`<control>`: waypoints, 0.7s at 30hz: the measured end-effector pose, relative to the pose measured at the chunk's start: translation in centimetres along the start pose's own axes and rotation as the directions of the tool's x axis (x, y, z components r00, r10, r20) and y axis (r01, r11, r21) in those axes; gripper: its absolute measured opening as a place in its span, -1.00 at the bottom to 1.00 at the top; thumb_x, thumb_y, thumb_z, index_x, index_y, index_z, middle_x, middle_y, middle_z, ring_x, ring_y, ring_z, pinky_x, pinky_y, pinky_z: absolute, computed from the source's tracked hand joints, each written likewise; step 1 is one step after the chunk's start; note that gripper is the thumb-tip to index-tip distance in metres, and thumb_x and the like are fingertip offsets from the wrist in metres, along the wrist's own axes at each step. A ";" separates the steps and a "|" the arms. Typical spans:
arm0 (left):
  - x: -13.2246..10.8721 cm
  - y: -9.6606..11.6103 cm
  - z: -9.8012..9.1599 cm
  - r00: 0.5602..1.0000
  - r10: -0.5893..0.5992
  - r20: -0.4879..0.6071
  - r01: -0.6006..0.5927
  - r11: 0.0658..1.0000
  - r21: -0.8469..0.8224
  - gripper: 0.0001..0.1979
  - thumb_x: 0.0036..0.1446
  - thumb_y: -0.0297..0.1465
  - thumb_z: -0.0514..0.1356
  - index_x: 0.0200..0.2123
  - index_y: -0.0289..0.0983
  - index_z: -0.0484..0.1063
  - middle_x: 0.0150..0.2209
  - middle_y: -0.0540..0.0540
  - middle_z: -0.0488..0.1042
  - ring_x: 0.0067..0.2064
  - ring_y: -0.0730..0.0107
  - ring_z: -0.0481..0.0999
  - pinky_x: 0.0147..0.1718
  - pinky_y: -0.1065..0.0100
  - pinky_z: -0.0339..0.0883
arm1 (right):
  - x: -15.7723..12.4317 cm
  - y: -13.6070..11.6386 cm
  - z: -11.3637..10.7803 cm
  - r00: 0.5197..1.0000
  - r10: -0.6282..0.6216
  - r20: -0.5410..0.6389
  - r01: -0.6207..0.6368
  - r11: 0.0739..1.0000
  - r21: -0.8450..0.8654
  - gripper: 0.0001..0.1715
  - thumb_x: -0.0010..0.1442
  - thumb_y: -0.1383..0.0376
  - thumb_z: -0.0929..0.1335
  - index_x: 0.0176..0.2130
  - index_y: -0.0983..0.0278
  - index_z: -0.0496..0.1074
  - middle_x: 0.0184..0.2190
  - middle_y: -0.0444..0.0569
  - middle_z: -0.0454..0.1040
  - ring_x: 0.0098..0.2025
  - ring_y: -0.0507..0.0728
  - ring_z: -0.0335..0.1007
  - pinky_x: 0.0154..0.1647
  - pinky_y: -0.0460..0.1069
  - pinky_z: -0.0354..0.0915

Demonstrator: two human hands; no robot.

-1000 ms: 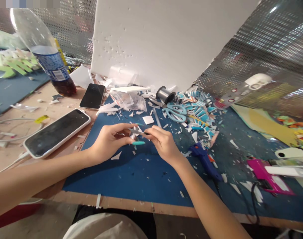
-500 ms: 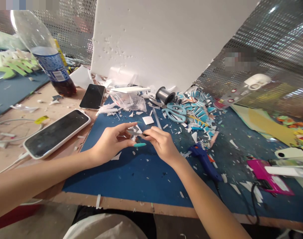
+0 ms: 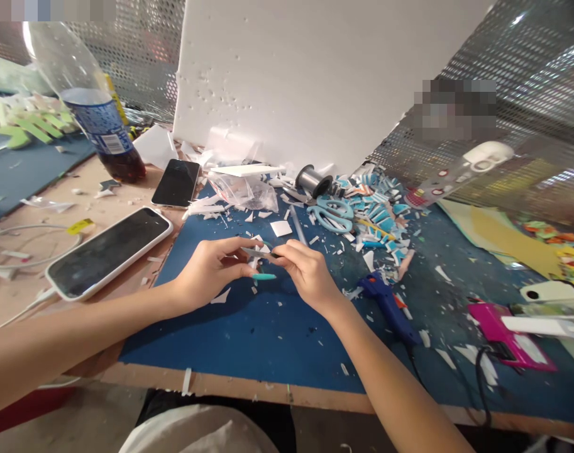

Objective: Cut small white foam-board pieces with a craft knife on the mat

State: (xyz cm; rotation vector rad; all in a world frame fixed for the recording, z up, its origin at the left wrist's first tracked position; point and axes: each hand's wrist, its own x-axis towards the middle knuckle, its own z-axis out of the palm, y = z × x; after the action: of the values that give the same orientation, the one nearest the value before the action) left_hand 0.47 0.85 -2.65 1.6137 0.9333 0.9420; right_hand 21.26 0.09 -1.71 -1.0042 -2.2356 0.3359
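My left hand (image 3: pixel 211 270), with long teal nails, is curled round one end of a thin, flat greyish piece (image 3: pixel 258 253) above the blue cutting mat (image 3: pixel 249 352). My right hand (image 3: pixel 308 274) pinches the other end between thumb and fingers. What the piece is, I cannot make out, and its ends are partly hidden by my fingers. Just beyond the hands lie a white square piece (image 3: pixel 281 228) and a grey-blue stick (image 3: pixel 298 224). White scraps are scattered beneath and around them.
Light-blue scissors (image 3: pixel 331 215) and a wire spool (image 3: pixel 314 181) lie by a heap of blue-white offcuts (image 3: pixel 378 204). A blue glue gun (image 3: pixel 389 308) is at right. Two phones (image 3: pixel 110 251) and a cola bottle (image 3: pixel 100 132) are at left. A white foam board (image 3: pixel 310 75) stands behind.
My left index finger has bent down closer to the thumb and the piece. The right hand keeps its pinch, and the things on the table have not moved.
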 end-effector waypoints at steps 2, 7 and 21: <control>0.0 -0.2 0.1 1.000 0.003 0.002 -0.003 1.000 -0.014 -0.64 -0.02 -0.34 0.30 -0.12 -0.35 0.48 -0.41 -0.11 0.57 -0.38 0.30 0.56 -0.32 0.33 0.50 | 0.0 -0.1 0.1 1.000 0.004 -0.001 -0.004 1.000 0.002 -0.72 0.34 0.25 0.14 -0.28 0.27 0.34 -0.48 -0.07 0.29 -0.46 0.06 0.23 -0.46 -0.07 0.17; -0.1 -0.2 0.2 1.000 0.008 -0.018 -0.009 0.998 -0.055 -0.65 -0.04 -0.37 0.31 -0.14 -0.35 0.50 -0.44 -0.09 0.55 -0.42 0.36 0.54 -0.38 0.38 0.47 | -0.1 -0.1 0.2 1.000 0.016 -0.024 -0.016 1.000 0.007 -0.75 0.34 0.26 0.14 -0.29 0.25 0.32 -0.49 -0.10 0.24 -0.46 0.05 0.21 -0.46 -0.07 0.17; -0.2 -0.2 0.2 0.999 0.044 -0.025 -0.045 0.998 -0.049 -0.66 -0.01 -0.38 0.29 -0.12 -0.35 0.50 -0.44 -0.09 0.55 -0.41 0.38 0.53 -0.36 0.40 0.45 | 0.0 -0.2 0.5 0.998 0.016 -0.060 -0.015 1.000 0.023 -0.73 0.34 0.26 0.14 -0.30 0.28 0.33 -0.49 -0.09 0.24 -0.45 0.06 0.21 -0.45 -0.07 0.16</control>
State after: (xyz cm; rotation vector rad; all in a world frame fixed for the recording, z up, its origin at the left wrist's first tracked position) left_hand 0.54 0.61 -2.90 1.5896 0.8872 1.0097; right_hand 20.83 -0.03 -2.00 -1.0068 -2.1668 0.3331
